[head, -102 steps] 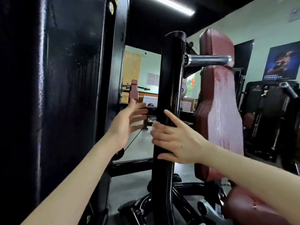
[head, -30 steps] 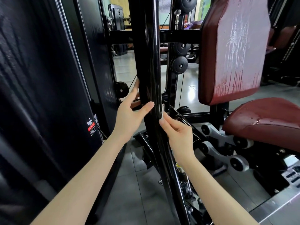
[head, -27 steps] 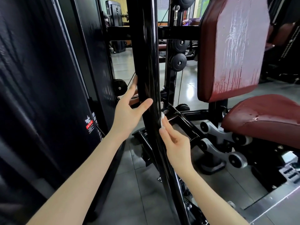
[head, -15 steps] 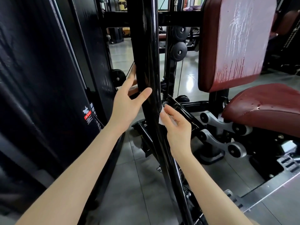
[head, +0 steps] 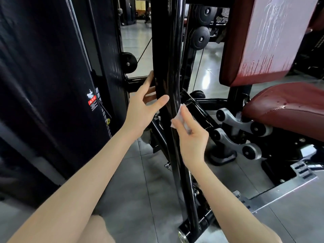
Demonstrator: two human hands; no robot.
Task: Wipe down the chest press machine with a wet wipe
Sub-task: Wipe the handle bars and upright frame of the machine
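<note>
Lower on the black upright post [head: 166, 67] than a few seconds earlier, both hands are being worked where the tube begins to slant toward the floor, the stroke having been carried down from near the top of the frame; the wet wipe [head: 176, 118], barely visible a second ago, is now being shown as a small white fold against the post's right edge. It is being pinched between thumb and forefinger of the right hand [head: 192, 137], the remaining fingers being curled beneath it, apparently so that the damp sheet is being kept flat on the paint while it is being drawn along. The left hand [head: 143, 109] is being held with straight, spread fingers, nothing being gripped; its thumb is being laid on the post's front while the fingers are being passed behind the left side, seemingly to steady the body during the lean rather than to clean. To the right of the post, the maroon backrest [head: 263, 41] and seat [head: 289, 106] are being left streaked and beaded with what looks like moisture, which suggests they have been dealt with already; the stretch of post below the wipe, down to its foot on the grey floor tiles [head: 140, 181], is judged to be awaiting attention.
</note>
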